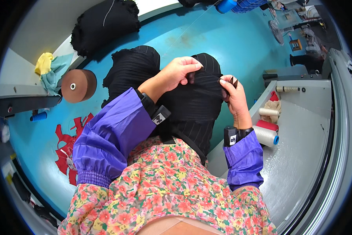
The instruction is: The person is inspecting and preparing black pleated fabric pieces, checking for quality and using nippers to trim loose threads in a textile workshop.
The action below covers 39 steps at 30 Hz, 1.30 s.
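A dark, fine-ribbed black cloth (191,96) lies across my lap, stretched between my two hands. My left hand (178,74) pinches its upper edge, thumb and forefinger pressed together, with a tiny pale bit showing at the fingertips. Farther right, my right hand (235,96) grips the cloth's side edge, fingers curled underneath. Two dark pointed tips (233,81), like the blades of thread snips, stick up between its thumb and forefinger; the rest of that tool is hidden. A thin pale thread runs from the blue spool at the top toward my lap.
At right, a grey machine bed (301,117) carries a cream yarn cone (265,136) and smaller spools. On the left stand a brown yarn cone (78,86) and yellow and green cloths (54,68). Red scraps (64,143) litter the blue floor. A black fabric bundle (105,25) sits at far left.
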Tool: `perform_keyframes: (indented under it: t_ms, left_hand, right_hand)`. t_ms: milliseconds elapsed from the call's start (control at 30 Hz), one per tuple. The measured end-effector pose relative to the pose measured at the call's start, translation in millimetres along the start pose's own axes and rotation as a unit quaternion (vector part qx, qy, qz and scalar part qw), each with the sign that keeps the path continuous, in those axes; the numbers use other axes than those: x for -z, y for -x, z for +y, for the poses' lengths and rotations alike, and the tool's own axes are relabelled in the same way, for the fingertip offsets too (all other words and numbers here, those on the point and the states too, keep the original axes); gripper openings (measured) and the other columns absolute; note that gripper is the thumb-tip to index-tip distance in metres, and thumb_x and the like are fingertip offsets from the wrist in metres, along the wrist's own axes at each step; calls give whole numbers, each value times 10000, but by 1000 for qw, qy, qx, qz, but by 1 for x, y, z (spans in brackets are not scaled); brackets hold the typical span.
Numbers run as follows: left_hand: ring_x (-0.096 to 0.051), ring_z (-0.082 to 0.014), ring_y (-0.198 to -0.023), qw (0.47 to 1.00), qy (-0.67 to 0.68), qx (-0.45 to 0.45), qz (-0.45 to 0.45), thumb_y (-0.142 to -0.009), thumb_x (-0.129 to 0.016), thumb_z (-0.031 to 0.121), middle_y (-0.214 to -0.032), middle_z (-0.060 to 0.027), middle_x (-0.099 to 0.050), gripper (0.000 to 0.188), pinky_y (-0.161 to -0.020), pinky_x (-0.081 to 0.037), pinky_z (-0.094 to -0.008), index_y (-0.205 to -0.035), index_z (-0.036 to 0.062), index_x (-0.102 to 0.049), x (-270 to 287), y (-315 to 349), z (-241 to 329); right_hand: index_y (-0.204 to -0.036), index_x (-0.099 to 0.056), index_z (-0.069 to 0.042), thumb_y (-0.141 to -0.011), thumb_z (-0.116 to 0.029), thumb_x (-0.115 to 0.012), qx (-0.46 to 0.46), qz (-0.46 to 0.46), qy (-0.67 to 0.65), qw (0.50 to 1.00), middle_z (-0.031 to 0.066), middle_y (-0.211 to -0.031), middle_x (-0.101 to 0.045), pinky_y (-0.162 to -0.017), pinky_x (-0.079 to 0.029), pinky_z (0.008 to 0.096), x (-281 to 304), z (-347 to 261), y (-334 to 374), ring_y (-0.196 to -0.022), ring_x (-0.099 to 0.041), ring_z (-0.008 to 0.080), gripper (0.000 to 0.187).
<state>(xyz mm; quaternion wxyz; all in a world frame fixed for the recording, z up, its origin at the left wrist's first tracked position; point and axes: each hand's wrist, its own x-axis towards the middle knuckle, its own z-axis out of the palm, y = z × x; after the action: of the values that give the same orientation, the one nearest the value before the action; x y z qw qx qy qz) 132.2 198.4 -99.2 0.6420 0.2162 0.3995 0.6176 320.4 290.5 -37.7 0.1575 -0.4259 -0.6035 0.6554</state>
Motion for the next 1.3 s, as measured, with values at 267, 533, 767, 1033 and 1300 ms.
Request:
perform_keyframes:
  t_ms: [267,533,767,1033,1300]
  left_hand:
    - [-454,-33,-525,999,-42,-7,-6,-876,-554,215,-729,30,-528,173,-395,-302,-161,-932,54,-586,-11,-17,2]
    - [-435,-68,-427,998,-50,-4,41,-864,-557,222,-584,7,-488,188,-369,-295,-194,-904,41,-592,1,-7,2]
    - [-456,-57,-470,996,-65,-17,50,-874,-544,191,-622,21,-517,136,-391,-290,-174,-868,60,-577,-6,2,4]
    - [-480,-36,-562,994,-108,-20,-21,-822,-614,156,-704,30,-565,122,-450,-317,-159,-880,52,-587,-8,6,14]
    - [-537,-66,-698,985,-154,-31,-75,-765,-673,111,-847,0,-587,265,-537,-419,-202,-993,14,-581,-1,9,19]
  right_hand:
    - [-833,-569,-106,-816,-171,-608,-10,43,17,999,-65,-611,-466,-435,-300,177,11,-2,-1,-495,-411,30,78]
    - [-852,-561,-65,-830,-152,-590,12,-14,4,1000,-36,-660,-506,-516,-381,210,-4,7,-10,-559,-459,56,94]
    - [-853,-554,-73,-837,-153,-580,-12,-27,-24,999,-50,-666,-477,-494,-348,197,-4,8,-8,-540,-419,46,85]
    - [-860,-553,-105,-834,-176,-592,-22,-23,-24,999,-80,-644,-445,-442,-278,175,-4,6,-10,-521,-387,21,85]
    - [-837,-560,-101,-805,-212,-618,16,-5,20,1000,-50,-654,-486,-486,-354,205,-7,3,-12,-539,-446,54,129]
